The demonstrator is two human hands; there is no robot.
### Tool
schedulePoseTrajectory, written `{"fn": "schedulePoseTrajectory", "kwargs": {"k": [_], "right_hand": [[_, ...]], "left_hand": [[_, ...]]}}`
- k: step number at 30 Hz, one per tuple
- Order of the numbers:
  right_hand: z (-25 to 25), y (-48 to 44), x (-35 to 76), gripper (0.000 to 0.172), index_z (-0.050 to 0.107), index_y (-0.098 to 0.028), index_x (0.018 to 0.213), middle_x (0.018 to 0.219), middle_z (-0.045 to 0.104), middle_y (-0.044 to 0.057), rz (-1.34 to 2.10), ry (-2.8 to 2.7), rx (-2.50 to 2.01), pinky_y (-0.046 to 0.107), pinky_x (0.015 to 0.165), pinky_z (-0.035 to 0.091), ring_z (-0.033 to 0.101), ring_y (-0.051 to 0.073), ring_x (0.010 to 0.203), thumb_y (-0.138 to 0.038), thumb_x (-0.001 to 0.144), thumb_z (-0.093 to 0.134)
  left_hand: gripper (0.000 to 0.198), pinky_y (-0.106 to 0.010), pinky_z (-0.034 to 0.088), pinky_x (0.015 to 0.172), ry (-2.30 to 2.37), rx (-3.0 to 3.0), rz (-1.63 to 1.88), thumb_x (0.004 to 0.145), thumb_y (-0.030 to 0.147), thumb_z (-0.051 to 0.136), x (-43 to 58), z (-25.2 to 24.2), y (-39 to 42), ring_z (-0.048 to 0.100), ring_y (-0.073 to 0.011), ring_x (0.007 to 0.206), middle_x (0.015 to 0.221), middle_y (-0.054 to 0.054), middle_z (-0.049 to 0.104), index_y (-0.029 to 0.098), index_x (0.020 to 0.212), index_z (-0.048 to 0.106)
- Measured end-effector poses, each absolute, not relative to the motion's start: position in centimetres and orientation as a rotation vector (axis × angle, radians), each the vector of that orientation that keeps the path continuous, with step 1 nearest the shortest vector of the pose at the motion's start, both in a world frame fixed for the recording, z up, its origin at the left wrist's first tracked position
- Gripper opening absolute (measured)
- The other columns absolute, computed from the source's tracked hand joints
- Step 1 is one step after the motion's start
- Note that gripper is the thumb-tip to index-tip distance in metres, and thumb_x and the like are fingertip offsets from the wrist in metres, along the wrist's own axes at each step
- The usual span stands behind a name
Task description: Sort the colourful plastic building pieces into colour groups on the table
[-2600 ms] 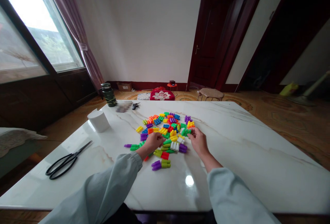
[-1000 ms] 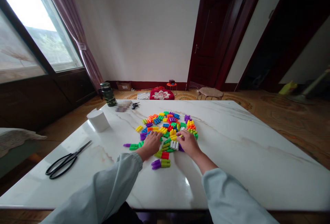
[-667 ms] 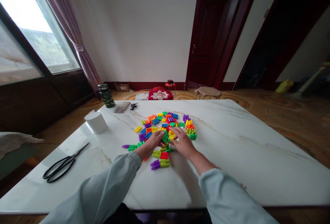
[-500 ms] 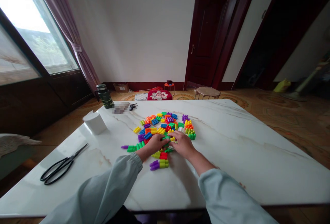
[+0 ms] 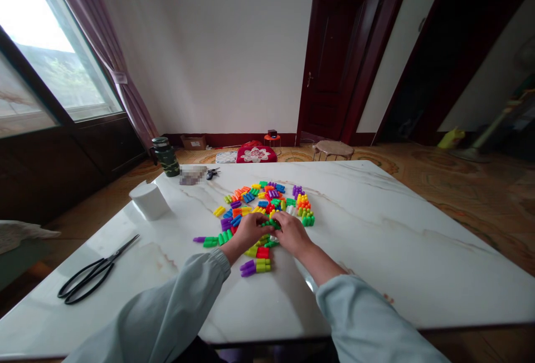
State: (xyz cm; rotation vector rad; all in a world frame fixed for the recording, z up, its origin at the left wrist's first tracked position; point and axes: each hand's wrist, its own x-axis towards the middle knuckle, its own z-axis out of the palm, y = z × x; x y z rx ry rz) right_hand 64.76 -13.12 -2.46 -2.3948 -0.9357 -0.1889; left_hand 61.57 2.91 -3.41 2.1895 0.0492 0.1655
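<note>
A spread of small bright plastic building blocks lies on the white marble table. My left hand and my right hand meet at the near side of the pile, fingers curled together around a green block between them. Under my hands sit a yellow and red block pair. A joined purple and yellow-green piece lies nearer to me. A stacked yellow, orange and green piece stands to the right of the pile.
Black scissors lie at the table's left. A white roll, a dark green flask and keys sit at the far left corner. A low stool and red cushion are on the floor beyond.
My right hand has moved left from the stacked piece into the pile to meet my left hand. Both hands closed around a green block. The view shifted slightly right.
</note>
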Motion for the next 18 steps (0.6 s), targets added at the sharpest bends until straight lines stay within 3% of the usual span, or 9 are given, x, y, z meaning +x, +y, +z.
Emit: {"fn": "schedulePoseTrajectory", "kwargs": {"k": [4, 6, 12, 18], "right_hand": [[-2.4, -14.0, 65.4, 0.008, 0.069, -0.023, 0.082, 0.086, 0.068, 0.003, -0.248, -0.886, -2.367, 0.026, 0.070, 0.044, 0.063, 0.019, 0.082, -0.017, 0.080, 0.063], [-2.5, -15.6, 66.2, 0.009, 0.071, -0.023, 0.081, 0.089, 0.069, 0.004, -0.324, -0.724, -2.387, 0.026, 0.069, 0.045, 0.063, 0.018, 0.082, -0.023, 0.082, 0.063], [-4.9, -22.0, 69.2, 0.011, 0.071, -0.022, 0.085, 0.081, 0.071, 0.003, -0.329, -0.186, -2.500, 0.027, 0.067, 0.045, 0.065, 0.019, 0.074, -0.022, 0.078, 0.063], [-6.9, -22.5, 69.6, 0.010, 0.068, -0.021, 0.082, 0.081, 0.073, 0.003, -0.267, -0.140, -2.581, 0.026, 0.065, 0.044, 0.067, 0.019, 0.076, -0.016, 0.075, 0.066]], "left_hand": [[0.045, -0.025, 0.047, 0.060, 0.038, 1.930, 0.144, 0.065, 0.041, 0.074, 61.9, -3.9, 2.7, 0.058, -0.0135, 0.064, 0.075, -0.002, 0.064, 0.012, 0.099, 0.066], [0.042, -0.026, 0.048, 0.060, 0.025, 1.983, 0.108, 0.070, 0.038, 0.070, 61.8, -4.0, 3.0, 0.060, -0.0141, 0.064, 0.075, -0.003, 0.066, 0.012, 0.103, 0.066], [0.016, -0.030, 0.050, 0.067, 0.084, 2.281, 0.146, 0.066, 0.026, 0.066, 61.4, -4.7, 5.7, 0.064, -0.0185, 0.069, 0.074, -0.004, 0.071, 0.016, 0.077, 0.072], [0.019, -0.031, 0.050, 0.069, 0.095, 2.335, 0.168, 0.069, 0.025, 0.060, 61.5, -5.1, 6.5, 0.064, -0.0192, 0.071, 0.077, -0.004, 0.072, 0.017, 0.080, 0.073]]}}
